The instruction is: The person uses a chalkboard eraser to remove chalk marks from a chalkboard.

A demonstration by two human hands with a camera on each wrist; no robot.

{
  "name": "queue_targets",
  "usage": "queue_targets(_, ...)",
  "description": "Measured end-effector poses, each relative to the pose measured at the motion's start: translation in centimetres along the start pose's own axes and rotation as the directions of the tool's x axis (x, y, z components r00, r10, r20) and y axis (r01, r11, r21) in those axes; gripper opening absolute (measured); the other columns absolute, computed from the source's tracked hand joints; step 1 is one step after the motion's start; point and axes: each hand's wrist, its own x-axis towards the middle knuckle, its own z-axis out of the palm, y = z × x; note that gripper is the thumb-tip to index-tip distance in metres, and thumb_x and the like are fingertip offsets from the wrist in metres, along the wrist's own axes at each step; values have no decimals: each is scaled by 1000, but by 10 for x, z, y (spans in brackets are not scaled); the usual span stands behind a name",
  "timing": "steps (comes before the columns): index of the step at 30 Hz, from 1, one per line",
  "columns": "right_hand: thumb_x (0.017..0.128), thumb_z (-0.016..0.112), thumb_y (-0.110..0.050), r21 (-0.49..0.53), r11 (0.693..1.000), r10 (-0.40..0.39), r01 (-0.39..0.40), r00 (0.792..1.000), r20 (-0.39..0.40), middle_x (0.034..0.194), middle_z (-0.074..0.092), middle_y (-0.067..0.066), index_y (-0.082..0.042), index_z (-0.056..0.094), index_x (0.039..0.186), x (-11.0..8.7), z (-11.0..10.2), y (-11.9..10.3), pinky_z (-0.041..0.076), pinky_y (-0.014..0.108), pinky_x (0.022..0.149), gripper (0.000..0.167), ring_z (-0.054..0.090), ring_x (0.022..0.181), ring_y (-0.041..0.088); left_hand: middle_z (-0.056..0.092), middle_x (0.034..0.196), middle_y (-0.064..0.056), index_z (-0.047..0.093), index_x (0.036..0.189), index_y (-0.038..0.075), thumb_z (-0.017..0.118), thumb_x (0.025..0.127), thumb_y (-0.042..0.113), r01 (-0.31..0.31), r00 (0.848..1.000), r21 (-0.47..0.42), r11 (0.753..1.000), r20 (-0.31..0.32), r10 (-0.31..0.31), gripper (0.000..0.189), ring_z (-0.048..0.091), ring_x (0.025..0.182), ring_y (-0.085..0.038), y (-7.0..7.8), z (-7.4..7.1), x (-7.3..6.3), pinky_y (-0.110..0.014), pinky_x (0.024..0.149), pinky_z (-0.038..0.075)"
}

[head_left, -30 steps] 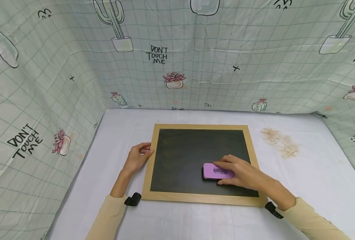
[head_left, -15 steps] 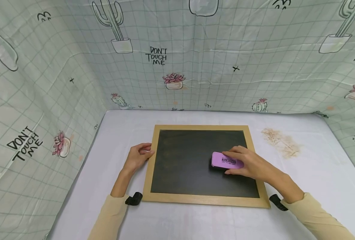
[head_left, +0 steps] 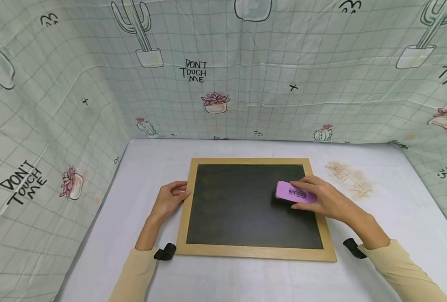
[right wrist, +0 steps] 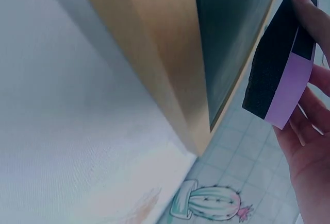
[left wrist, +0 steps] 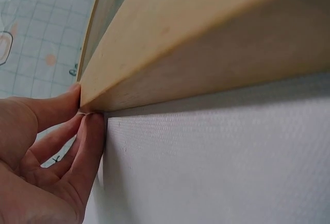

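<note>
A blackboard (head_left: 232, 212) in a light wooden frame lies flat on the white-covered table. My left hand (head_left: 168, 199) is at the frame's left side. In the left wrist view its thumb and fingertips pinch the edge of the wooden frame (left wrist: 170, 38). Over the right part of the board, my right hand (head_left: 326, 197) grips a purple magnetic board eraser (head_left: 285, 191) between thumb and fingers. The eraser's black felt face (right wrist: 270, 59) shows in the right wrist view, tilted and apart from the board. A dark shadow falls on the board below it.
Brownish smudges (head_left: 349, 178) mark the white cloth (head_left: 261, 279) right of the board. A grid-patterned curtain (head_left: 261, 71) with cactus drawings hangs behind and at both sides. A black wrist device (head_left: 165, 252) sits at the left sleeve, another (head_left: 353, 248) at the right.
My right hand has moved the eraser up and to the right across the board, away from the person. The left hand stays at the frame's left side.
</note>
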Motion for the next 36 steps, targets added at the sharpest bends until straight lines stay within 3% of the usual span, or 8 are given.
queue_targets(7, 64, 96, -10, -7, 1000, -2, 2, 999, -51, 106, 66, 8, 2, 72, 123, -1, -7, 15, 42, 16, 73, 65, 56, 86, 14, 66, 123, -26, 61, 134, -8, 72, 97, 7, -4, 1000, -11, 1000, -6, 4, 42, 65, 106, -36, -2, 0, 2, -14, 71, 46)
queue_targets(19, 59, 97, -7, -34, 999, 29, -34, 992, -119, 107, 68, 11, 2, 73, 120, -6, -15, 38, 42, 17, 77, 66, 59, 88, 20, 67, 122, -23, 63, 134, -6, 72, 97, 10, 1, 1000, 8, 1000, -10, -1, 41, 64, 106, -33, -1, 1, 1, -20, 75, 48)
queue_targets(29, 60, 97, -7, -66, 992, 96, -107, 984, -151, 106, 69, 12, 2, 72, 123, -13, -30, 56, 39, 15, 74, 68, 55, 85, 17, 67, 122, -25, 62, 134, -7, 72, 97, 9, -10, 1000, -16, 1000, -5, 10, 42, 64, 106, -34, -3, 0, 1, -18, 73, 47)
queue_targets(36, 61, 96, -4, -73, 979, 173, -190, 967, -189, 108, 69, 15, 2, 72, 123, -21, -38, 68, 37, 11, 76, 66, 54, 86, 16, 66, 123, -24, 61, 135, -7, 71, 98, 9, -7, 1000, -13, 1000, 3, 7, 42, 64, 105, -32, -5, 0, 3, -18, 71, 47)
